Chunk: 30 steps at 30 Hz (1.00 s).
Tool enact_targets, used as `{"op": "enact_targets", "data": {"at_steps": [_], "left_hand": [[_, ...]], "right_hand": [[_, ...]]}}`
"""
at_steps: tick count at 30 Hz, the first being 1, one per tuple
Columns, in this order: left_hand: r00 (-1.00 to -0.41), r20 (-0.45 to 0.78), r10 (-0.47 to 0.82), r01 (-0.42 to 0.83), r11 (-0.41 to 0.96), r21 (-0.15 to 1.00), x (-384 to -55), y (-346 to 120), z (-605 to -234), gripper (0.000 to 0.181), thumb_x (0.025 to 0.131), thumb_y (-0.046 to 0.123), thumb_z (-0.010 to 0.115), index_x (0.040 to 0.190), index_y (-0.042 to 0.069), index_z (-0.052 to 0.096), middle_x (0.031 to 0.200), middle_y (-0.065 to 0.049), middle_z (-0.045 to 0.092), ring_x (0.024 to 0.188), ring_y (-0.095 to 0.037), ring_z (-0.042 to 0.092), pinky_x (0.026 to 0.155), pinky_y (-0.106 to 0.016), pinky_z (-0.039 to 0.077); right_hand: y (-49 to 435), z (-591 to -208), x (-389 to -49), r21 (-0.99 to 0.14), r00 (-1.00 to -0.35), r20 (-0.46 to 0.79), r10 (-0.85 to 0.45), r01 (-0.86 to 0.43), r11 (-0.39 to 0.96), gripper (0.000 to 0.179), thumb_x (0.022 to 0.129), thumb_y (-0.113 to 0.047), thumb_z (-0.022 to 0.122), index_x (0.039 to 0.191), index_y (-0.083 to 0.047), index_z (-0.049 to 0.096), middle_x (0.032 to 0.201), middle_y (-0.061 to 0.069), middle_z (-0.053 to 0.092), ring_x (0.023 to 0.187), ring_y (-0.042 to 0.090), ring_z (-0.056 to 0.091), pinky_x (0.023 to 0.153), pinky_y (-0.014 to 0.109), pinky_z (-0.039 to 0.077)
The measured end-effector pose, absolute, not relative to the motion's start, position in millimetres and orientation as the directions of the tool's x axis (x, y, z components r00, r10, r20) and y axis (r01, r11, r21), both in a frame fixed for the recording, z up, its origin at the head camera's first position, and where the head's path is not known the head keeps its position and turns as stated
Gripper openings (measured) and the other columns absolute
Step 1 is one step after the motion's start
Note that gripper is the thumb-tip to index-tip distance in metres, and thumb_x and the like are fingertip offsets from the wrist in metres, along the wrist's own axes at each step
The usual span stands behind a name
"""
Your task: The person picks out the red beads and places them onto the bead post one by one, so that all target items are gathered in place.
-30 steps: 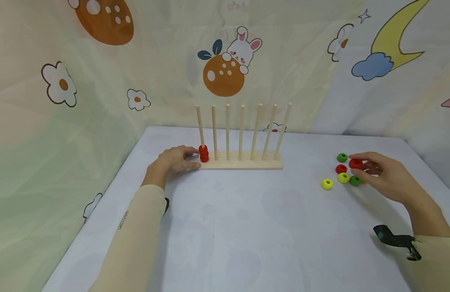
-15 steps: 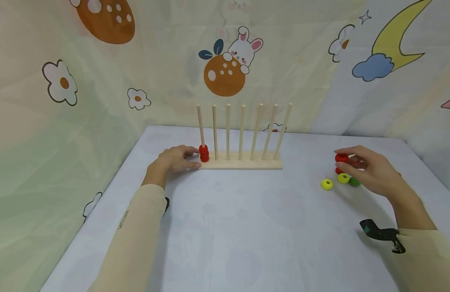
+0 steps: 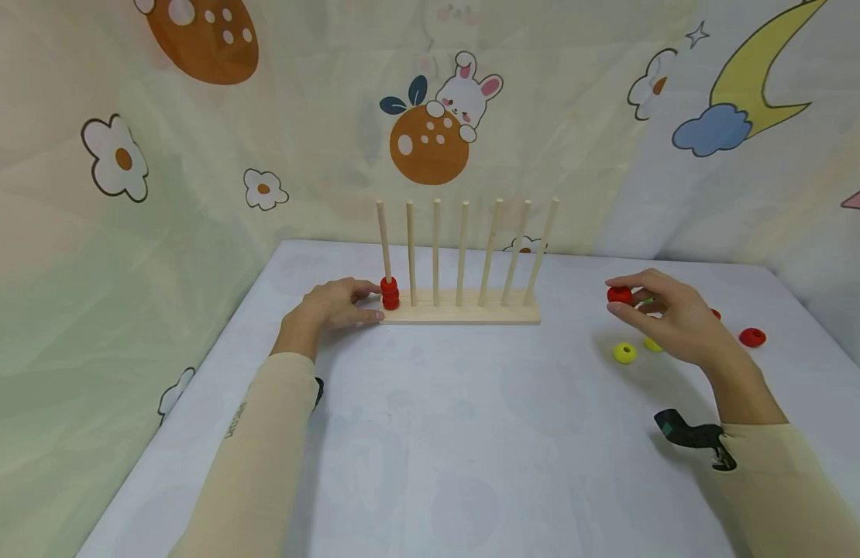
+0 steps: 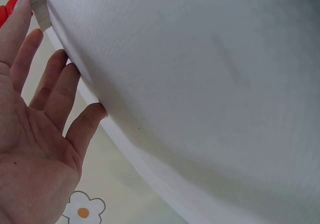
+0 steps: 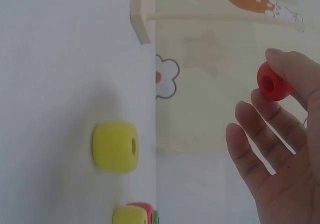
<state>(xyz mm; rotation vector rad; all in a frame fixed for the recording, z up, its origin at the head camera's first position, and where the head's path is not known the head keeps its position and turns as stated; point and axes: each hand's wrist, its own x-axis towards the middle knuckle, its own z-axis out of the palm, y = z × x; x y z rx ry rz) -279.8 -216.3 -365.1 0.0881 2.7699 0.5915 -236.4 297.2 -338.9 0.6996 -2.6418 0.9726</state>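
Observation:
In the head view, my left hand (image 3: 335,304) touches the left end of a wooden peg rack (image 3: 465,314), its thumb by the front corner and its fingers toward the back. The left wrist view shows that hand's fingers fairly straight and spread. A short stack of red beads (image 3: 390,294) sits on the leftmost peg; the other pegs are bare. My right hand (image 3: 670,314) pinches a red bead (image 3: 619,295) between thumb and fingertip, above the table and right of the rack. The right wrist view shows that bead's hole (image 5: 268,84), with the other fingers extended.
Below the right hand lie a yellow bead (image 3: 624,353) and a second yellow bead (image 3: 653,344), partly hidden. Another red bead (image 3: 752,337) lies farther right, and a green bead (image 3: 648,301) shows between the fingers. A patterned cloth (image 3: 318,124) hangs behind the table.
My right hand has moved left with the pinched red bead, away from the loose beads, uncovering a red bead at right. The left hand stays at the rack's end.

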Motion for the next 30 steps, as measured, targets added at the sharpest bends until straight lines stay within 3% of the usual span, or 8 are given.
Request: {"op": "enact_targets", "data": {"at_steps": [19,30], "left_hand": [[-0.955,-0.264,0.136,0.016,0.912,0.411,-281,-217,-369,0.063,0.091,0.050,0.072,0.149,0.034,0.053,0.154,-0.006,0.052,0.146,-0.034,0.041,0.117,-0.070,0.025],[-0.954,-0.268,0.132,0.013,0.915,0.404,-279,-217,-365,0.064,0.092,0.048,0.073,0.150,0.032,0.052,0.153,-0.008,0.052,0.145,-0.035,0.041,0.116,-0.070,0.026]], "right_hand": [[264,-326,-249,-0.535,-0.840,0.399,-0.367,-0.539,0.651,0.040,0.092,-0.009,0.077,0.130,-0.016,0.069,0.114,0.003,0.067,0.093,-0.004,0.058,0.083,0.005,0.046],[244,-332,-256,-0.550,-0.823,0.420,-0.382,-0.566,0.614,0.037,0.093,-0.009,0.076,0.128,-0.016,0.069,0.111,-0.001,0.067,0.091,0.004,0.061,0.083,0.010,0.050]]}}
